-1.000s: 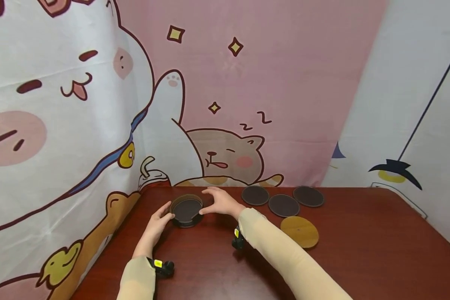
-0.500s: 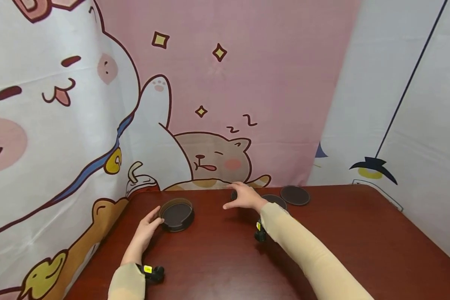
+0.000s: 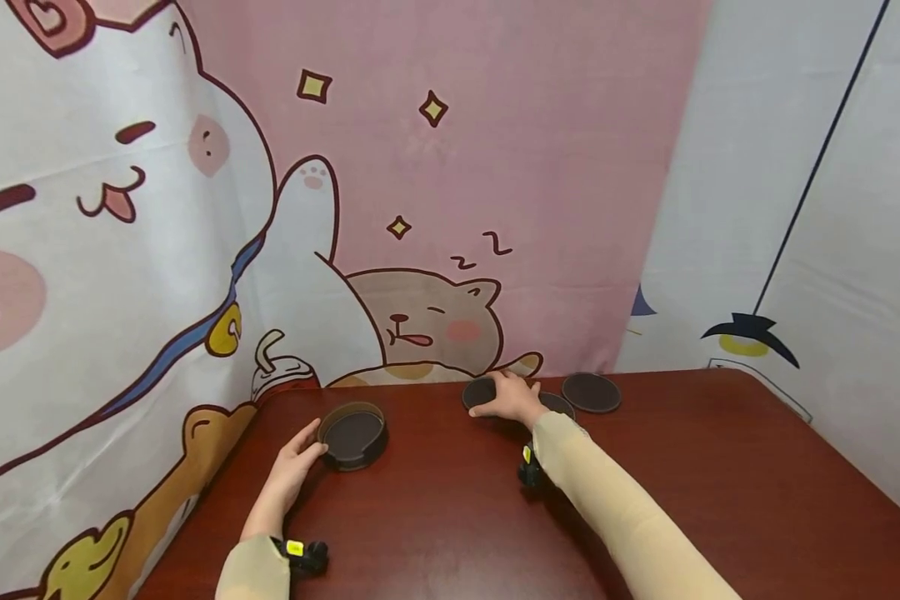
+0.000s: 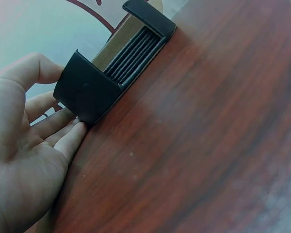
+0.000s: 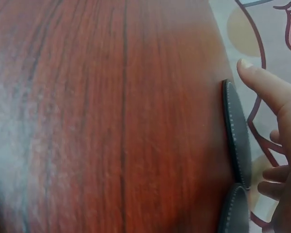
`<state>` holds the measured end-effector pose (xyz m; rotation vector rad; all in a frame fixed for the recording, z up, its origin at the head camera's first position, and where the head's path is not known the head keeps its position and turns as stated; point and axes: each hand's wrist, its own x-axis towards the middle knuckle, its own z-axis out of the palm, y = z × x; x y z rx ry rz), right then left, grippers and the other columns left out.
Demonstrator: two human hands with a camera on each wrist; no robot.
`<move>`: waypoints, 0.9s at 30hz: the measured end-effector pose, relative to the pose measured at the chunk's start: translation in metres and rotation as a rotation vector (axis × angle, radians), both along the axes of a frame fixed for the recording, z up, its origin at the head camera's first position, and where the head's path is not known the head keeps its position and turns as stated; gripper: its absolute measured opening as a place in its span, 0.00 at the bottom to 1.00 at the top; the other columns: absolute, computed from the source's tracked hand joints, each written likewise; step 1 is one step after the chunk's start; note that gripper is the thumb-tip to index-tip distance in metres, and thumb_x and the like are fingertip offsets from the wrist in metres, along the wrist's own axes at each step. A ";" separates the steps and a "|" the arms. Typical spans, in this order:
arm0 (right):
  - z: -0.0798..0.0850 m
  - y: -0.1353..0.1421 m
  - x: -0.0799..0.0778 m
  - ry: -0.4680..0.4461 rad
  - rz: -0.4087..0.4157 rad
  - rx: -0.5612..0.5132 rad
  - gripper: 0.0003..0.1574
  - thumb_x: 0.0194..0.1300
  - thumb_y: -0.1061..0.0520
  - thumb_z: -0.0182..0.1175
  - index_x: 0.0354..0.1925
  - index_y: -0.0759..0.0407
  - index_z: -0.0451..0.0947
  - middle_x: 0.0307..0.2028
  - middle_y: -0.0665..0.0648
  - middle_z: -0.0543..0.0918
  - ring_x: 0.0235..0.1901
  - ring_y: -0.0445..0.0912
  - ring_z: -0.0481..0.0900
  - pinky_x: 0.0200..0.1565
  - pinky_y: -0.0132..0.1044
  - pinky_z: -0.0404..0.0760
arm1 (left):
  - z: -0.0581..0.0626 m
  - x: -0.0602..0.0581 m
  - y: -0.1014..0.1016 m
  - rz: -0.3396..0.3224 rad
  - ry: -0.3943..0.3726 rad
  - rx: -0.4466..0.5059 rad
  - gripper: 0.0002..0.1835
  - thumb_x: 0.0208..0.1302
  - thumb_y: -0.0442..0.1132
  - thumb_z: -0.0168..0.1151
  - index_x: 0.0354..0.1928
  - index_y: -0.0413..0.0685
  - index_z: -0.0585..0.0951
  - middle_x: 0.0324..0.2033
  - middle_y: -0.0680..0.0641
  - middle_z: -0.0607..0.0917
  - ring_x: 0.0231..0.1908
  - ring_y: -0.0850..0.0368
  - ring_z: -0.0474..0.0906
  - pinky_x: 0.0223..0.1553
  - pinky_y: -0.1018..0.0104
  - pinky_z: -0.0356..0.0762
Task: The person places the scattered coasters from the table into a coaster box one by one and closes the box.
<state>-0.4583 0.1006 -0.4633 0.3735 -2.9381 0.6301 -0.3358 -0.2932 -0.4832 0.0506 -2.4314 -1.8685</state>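
A round dark coaster holder [image 3: 376, 451] with a gap in its front wall stands on the left of the table. Several dark coasters [image 4: 135, 56] lie stacked inside it. My left hand [image 3: 292, 462] rests its fingertips against the holder's left side, not gripping it. At the table's back, my right hand [image 3: 513, 402] hovers with spread fingers over a round black coaster [image 3: 477, 394], partly covering it. In the right wrist view, that coaster [image 5: 238, 136] shows pale edge stitching, and the thumb is apart from it.
Beside the right hand lie a second dark coaster [image 3: 558, 406], partly hidden by the wrist, and a third [image 3: 592, 392] farther right. The reddish-brown table [image 3: 435, 517] ends at a cartoon-printed cloth [image 3: 570, 208]. Small black cameras [image 3: 311, 557] sit on both wrists.
My right hand has left the holder and moved right to the black coaster. The left hand stays at the holder. The head view has turned right; a tan disc is now hidden behind the right arm.
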 end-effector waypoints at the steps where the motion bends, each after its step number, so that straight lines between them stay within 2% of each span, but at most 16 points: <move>1: -0.002 0.000 0.000 -0.005 -0.012 0.010 0.58 0.30 0.25 0.62 0.59 0.49 0.65 0.57 0.58 0.66 0.55 0.57 0.63 0.47 0.71 0.46 | -0.001 0.000 0.000 0.001 -0.001 0.000 0.31 0.59 0.38 0.53 0.65 0.51 0.58 0.63 0.42 0.57 0.63 0.48 0.48 0.59 0.50 0.47; 8: -0.010 -0.006 0.002 -0.056 -0.040 0.023 0.58 0.31 0.26 0.63 0.60 0.47 0.64 0.58 0.59 0.64 0.57 0.58 0.60 0.49 0.70 0.42 | -0.003 0.003 0.000 0.015 0.002 -0.019 0.31 0.59 0.37 0.53 0.65 0.49 0.59 0.63 0.41 0.57 0.63 0.47 0.49 0.59 0.49 0.48; 17: -0.010 -0.009 -0.003 -0.042 -0.051 0.043 0.53 0.31 0.25 0.62 0.56 0.47 0.69 0.57 0.58 0.66 0.57 0.57 0.59 0.49 0.70 0.41 | -0.001 -0.001 0.001 0.019 0.002 -0.005 0.31 0.58 0.37 0.53 0.65 0.51 0.59 0.63 0.43 0.57 0.63 0.49 0.48 0.59 0.50 0.47; 23: -0.009 -0.011 -0.001 -0.023 -0.040 0.052 0.52 0.29 0.26 0.63 0.54 0.46 0.71 0.54 0.56 0.69 0.54 0.55 0.62 0.49 0.68 0.45 | -0.001 -0.002 0.000 0.017 0.009 -0.003 0.30 0.58 0.37 0.53 0.64 0.50 0.59 0.63 0.42 0.57 0.63 0.48 0.48 0.59 0.50 0.47; 27: -0.009 -0.009 0.001 0.014 -0.021 0.057 0.52 0.26 0.25 0.63 0.52 0.45 0.72 0.51 0.55 0.71 0.50 0.53 0.66 0.48 0.64 0.54 | 0.000 -0.001 0.001 0.013 0.008 -0.004 0.30 0.58 0.37 0.53 0.64 0.50 0.60 0.63 0.42 0.57 0.63 0.47 0.48 0.59 0.50 0.47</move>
